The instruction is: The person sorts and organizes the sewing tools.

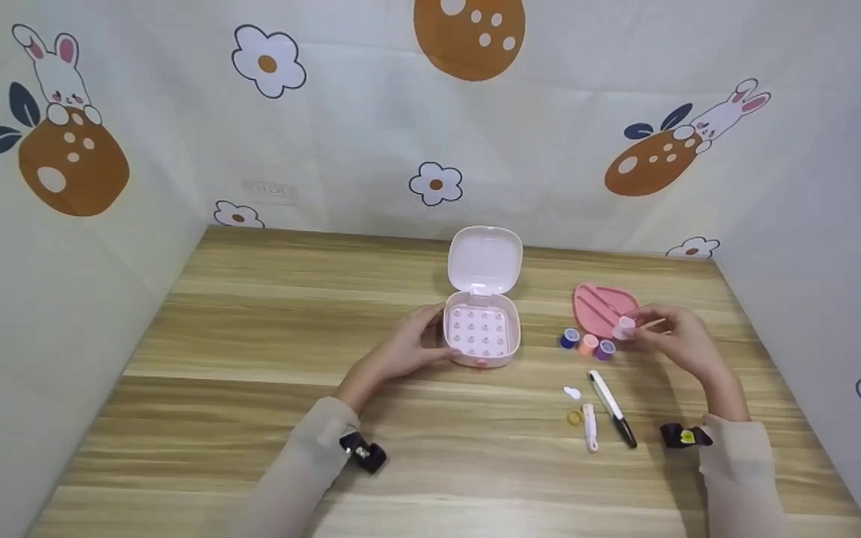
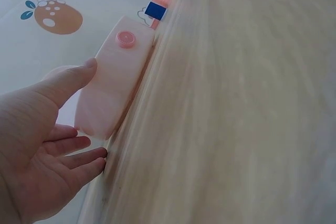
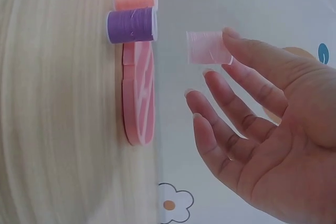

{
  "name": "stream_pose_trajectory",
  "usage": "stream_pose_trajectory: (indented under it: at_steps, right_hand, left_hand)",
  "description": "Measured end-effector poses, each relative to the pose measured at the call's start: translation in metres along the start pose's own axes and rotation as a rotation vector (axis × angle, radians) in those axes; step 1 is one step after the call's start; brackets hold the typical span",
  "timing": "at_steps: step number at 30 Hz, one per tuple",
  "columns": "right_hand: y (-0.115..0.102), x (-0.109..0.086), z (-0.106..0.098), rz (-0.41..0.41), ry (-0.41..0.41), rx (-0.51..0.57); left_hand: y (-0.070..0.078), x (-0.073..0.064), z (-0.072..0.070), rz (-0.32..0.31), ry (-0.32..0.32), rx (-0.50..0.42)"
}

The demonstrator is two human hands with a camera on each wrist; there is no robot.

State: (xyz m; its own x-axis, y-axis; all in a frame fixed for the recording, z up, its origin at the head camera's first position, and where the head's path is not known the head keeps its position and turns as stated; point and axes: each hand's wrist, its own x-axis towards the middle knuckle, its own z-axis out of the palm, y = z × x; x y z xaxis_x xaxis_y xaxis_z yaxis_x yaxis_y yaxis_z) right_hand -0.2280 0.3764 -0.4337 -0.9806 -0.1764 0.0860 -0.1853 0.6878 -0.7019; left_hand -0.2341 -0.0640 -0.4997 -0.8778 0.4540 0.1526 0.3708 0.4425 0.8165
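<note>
A light pink box [image 1: 481,362] stands with its lid [image 1: 485,258] raised; rows of small studs show on its floor. My left hand [image 1: 409,345] holds it at the left, thumb [image 2: 79,80] at the front and fingers along the side. Above the table, my right hand [image 1: 673,338] pinches a pale pink thread spool [image 3: 206,47] between thumb and fingertips; the other fingers are loosely bent. Below it stand a blue spool [image 1: 569,338], a peach spool [image 1: 588,344] and a purple spool [image 3: 131,25]. Behind these lies a pink slotted tray [image 1: 586,306].
Nearer me on the wooden table [image 1: 266,314] lie a white-and-black pen [image 1: 611,407], a small pale pink tool [image 1: 590,427], a yellowish ring [image 1: 574,418] and a small white piece [image 1: 572,392]. Patterned cloth [image 1: 356,112] encloses the back and sides.
</note>
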Motion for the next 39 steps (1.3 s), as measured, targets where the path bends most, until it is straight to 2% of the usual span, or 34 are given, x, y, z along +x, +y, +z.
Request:
stream_pose_trajectory:
  at_steps: [12,20,32,39]
  right_hand:
    - [-0.015,0.011,0.011,-0.014,0.051,-0.006]
    - [-0.03,0.017,0.018,-0.01,0.052,0.014]
    - [-0.045,0.029,0.032,-0.049,0.06,0.013]
    - [-0.052,0.034,0.04,-0.049,0.038,0.05]
  left_hand:
    - [0.001,0.0,0.0,-0.014,-0.002,0.025]
    - [0.001,0.0,0.0,0.015,-0.005,-0.001]
    - [0.002,-0.001,-0.001,-0.012,-0.008,-0.022]
    - [0.001,-0.001,-0.001,0.0,-0.003,-0.012]
